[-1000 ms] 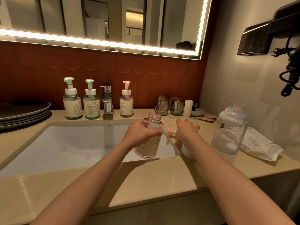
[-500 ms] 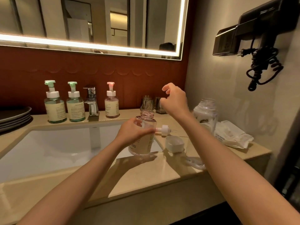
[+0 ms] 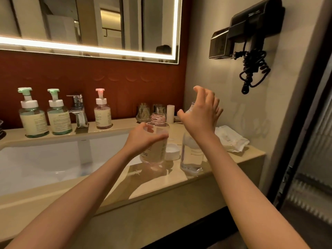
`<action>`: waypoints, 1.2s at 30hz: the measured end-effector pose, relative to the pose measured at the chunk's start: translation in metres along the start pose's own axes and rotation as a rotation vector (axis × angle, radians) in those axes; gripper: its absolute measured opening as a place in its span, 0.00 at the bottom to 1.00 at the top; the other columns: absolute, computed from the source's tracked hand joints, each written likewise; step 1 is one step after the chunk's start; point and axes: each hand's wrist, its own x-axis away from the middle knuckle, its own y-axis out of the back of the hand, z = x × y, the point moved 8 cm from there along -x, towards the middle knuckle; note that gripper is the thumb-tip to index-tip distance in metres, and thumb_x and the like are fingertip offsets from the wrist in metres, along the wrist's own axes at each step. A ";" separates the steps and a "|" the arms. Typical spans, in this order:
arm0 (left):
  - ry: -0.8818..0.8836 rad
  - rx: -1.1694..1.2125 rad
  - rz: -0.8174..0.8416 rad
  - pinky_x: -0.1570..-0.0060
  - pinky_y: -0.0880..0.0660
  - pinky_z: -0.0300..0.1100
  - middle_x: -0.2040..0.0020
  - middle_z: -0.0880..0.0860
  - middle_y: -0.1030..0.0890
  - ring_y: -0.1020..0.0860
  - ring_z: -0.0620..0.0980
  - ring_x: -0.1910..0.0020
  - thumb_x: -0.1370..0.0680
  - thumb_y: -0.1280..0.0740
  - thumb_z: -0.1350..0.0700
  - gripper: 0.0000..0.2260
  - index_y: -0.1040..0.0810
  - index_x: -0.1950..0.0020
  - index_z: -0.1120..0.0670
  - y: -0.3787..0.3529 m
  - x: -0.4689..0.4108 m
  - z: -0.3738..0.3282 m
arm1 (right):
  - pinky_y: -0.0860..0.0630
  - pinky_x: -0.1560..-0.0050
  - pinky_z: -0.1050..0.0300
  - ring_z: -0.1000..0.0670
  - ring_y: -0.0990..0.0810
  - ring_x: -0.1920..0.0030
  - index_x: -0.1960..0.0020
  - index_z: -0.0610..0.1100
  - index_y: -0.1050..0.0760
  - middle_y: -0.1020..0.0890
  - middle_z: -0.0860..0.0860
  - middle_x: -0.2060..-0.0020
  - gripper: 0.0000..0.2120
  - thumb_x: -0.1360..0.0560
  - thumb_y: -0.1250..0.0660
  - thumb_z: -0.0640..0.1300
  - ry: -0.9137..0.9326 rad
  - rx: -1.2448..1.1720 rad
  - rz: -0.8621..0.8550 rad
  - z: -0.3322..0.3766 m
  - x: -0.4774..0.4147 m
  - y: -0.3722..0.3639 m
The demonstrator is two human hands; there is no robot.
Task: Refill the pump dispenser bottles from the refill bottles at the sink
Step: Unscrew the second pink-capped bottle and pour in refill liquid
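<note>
My left hand (image 3: 143, 139) grips an uncapped clear pink dispenser bottle (image 3: 156, 141) standing on the counter at the sink's right edge. My right hand (image 3: 201, 112) hovers with fingers spread just in front of the neck of a large clear refill bottle (image 3: 191, 155), which stands to the right and is partly hidden by my wrist. A white cap (image 3: 172, 151) lies between the two bottles. Two green pump bottles (image 3: 32, 115) (image 3: 58, 114) and a pink pump bottle (image 3: 102, 112) stand at the back by the tap.
The white sink basin (image 3: 53, 159) fills the left. A chrome tap (image 3: 78, 112), two glasses (image 3: 143, 112) and a white cylinder (image 3: 170, 113) line the back wall. A folded white cloth (image 3: 231, 141) lies at the right. A hair dryer (image 3: 251, 33) hangs on the wall.
My right hand has let go of the pump head and risen, moving right toward the refill bottle's neck. The left hand keeps hold of the dispenser bottle. The view has swung right.
</note>
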 end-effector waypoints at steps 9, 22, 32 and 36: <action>-0.041 0.020 0.007 0.59 0.32 0.39 0.46 0.50 0.25 0.27 0.50 0.48 0.34 0.26 0.42 0.31 0.28 0.37 0.56 -0.002 0.013 -0.007 | 0.30 0.50 0.55 0.48 0.26 0.43 0.30 0.49 0.44 0.25 0.49 0.41 0.42 0.35 0.25 0.53 -0.442 -0.504 0.226 -0.058 0.051 -0.030; -0.038 -0.010 0.029 0.59 0.31 0.36 0.45 0.47 0.25 0.26 0.48 0.48 0.33 0.26 0.45 0.29 0.29 0.35 0.51 0.031 0.036 0.019 | 0.29 0.60 0.56 0.49 0.26 0.54 0.44 0.47 0.36 0.25 0.51 0.52 0.32 0.40 0.21 0.52 0.093 -0.177 0.338 0.012 0.043 -0.042; -0.065 0.019 -0.021 0.58 0.30 0.33 0.46 0.47 0.24 0.25 0.47 0.47 0.33 0.25 0.47 0.24 0.29 0.40 0.48 0.051 0.041 0.032 | 0.37 0.52 0.54 0.49 0.32 0.50 0.37 0.48 0.36 0.30 0.52 0.52 0.31 0.36 0.26 0.47 0.330 0.071 0.348 0.051 0.040 -0.053; -0.054 0.000 -0.067 0.56 0.28 0.37 0.47 0.46 0.24 0.25 0.47 0.48 0.34 0.24 0.44 0.24 0.29 0.44 0.46 0.053 0.043 0.039 | 0.40 0.53 0.55 0.49 0.33 0.51 0.38 0.48 0.35 0.35 0.54 0.55 0.29 0.36 0.28 0.46 0.359 0.105 0.337 0.055 0.040 -0.056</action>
